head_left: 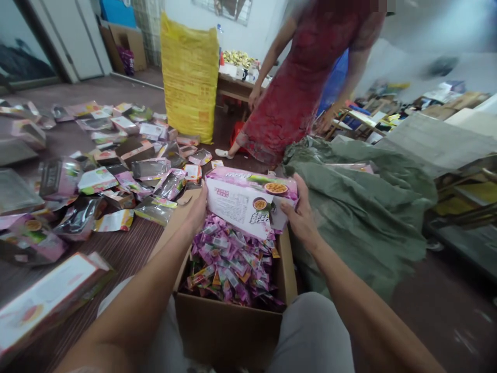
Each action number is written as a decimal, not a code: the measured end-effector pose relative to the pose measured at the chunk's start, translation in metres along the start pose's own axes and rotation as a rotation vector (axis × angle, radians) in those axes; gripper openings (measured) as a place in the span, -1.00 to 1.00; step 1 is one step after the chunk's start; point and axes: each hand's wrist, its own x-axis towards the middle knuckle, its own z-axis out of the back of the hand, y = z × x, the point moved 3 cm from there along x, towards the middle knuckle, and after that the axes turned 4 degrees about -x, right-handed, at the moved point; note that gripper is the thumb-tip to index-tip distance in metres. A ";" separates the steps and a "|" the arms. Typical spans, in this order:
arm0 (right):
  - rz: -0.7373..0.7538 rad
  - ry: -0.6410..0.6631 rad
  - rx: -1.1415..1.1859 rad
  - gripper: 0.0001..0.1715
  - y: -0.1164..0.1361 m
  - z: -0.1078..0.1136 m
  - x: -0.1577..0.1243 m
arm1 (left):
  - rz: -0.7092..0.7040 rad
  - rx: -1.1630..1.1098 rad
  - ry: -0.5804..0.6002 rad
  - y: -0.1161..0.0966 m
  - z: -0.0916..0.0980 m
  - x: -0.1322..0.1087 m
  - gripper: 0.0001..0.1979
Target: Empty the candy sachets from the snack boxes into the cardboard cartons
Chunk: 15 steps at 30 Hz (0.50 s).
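Between my two hands I hold a pink and white snack box [240,204] with printed text and a picture of a bowl of food. My left hand [199,210] grips its left end, the fingers mostly hidden behind it. At the right end, my right hand [301,215] has its thumb on the white panel and its fingers behind. Below the box, a cardboard carton [229,324] stands between my knees, heaped with small purple packets [233,264]. The snack box is over the carton's far part; its underside is hidden.
Many snack boxes [97,180] lie scattered on the floor to the left. A tall yellow sack [190,77] stands ahead. Another person in a red dress [298,77] stands beyond the carton. A green tarp [365,207] lies at the right, near a grey slab [438,147].
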 end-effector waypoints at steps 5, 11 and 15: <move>0.097 -0.043 -0.105 -0.11 0.009 0.005 -0.006 | 0.023 -0.059 0.037 -0.003 -0.008 -0.002 -0.37; 0.102 -0.082 -0.241 -0.11 0.009 -0.001 -0.010 | 0.020 -0.018 0.046 -0.005 -0.003 0.000 -0.40; -0.161 -0.102 -0.153 -0.14 -0.019 -0.012 0.005 | 0.124 0.227 0.016 -0.003 0.009 0.003 -0.39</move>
